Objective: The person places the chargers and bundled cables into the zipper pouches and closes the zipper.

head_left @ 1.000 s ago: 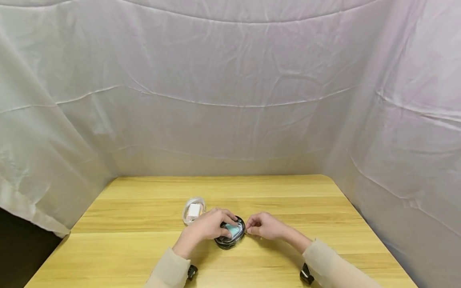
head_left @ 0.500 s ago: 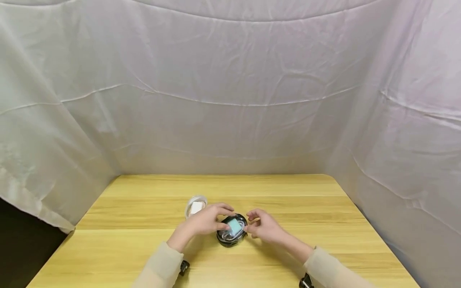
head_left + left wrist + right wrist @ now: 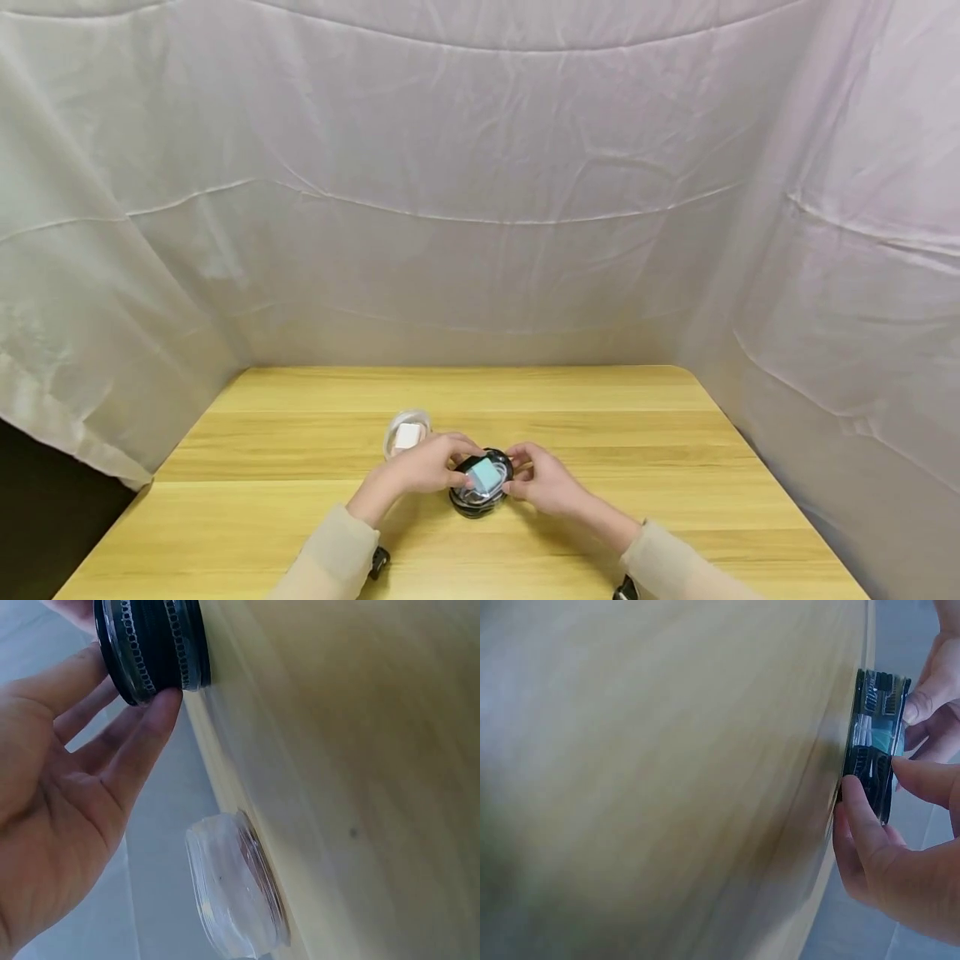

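A round black container (image 3: 480, 483) with a clear lid lies on the wooden table (image 3: 600, 417). It holds a coiled black cable and a pale teal block. My left hand (image 3: 459, 473) holds its left side with thumb and curled fingers. My right hand (image 3: 517, 477) pinches its right rim. In the left wrist view the fingertips (image 3: 161, 705) touch the black container's ribbed wall (image 3: 154, 645). In the right wrist view the right hand's thumb and finger (image 3: 859, 817) clasp the container's edge (image 3: 874, 742), and fingertips of the other hand show on its far side.
A clear round container (image 3: 407, 433) with a white charger inside lies just behind and left of the left hand, and it also shows in the left wrist view as a clear round container (image 3: 236, 892). White cloth (image 3: 480, 208) walls off the table at the back and both sides.
My right hand has moved left from beside the black container to take hold of its right rim. My left hand slid to the left side, which uncovers the teal block.
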Available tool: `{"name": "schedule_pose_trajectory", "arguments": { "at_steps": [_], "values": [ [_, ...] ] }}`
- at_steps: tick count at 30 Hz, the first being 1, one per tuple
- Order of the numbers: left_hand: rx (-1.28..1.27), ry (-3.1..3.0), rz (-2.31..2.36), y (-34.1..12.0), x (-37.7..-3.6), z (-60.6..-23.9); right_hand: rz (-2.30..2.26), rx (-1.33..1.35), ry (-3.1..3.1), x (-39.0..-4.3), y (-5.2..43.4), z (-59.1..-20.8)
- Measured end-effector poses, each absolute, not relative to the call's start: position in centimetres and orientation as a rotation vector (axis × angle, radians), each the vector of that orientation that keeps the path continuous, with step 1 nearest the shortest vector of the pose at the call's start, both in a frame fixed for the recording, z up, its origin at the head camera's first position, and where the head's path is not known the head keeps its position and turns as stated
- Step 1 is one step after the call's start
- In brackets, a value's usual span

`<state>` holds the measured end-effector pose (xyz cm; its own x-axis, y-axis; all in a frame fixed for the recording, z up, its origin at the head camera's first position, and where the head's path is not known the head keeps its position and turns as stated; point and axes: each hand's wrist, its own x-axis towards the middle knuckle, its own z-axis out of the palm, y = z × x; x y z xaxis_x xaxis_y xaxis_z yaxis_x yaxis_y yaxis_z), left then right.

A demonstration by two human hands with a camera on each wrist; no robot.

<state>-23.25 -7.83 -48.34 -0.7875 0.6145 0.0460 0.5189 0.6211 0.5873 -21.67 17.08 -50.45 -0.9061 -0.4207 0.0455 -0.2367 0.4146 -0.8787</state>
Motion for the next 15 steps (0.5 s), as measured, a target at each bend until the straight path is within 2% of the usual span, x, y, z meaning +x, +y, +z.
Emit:
{"name": "schedule_pose_trajectory", "arguments": {
  "at_steps": [15],
  "values": [
    [0.799, 2.935, 0.891, -5.5, -23.1, -48.9, -1.497, -0.586, 2.518, -25.1, 17.0, -50.2]
  ]
}}
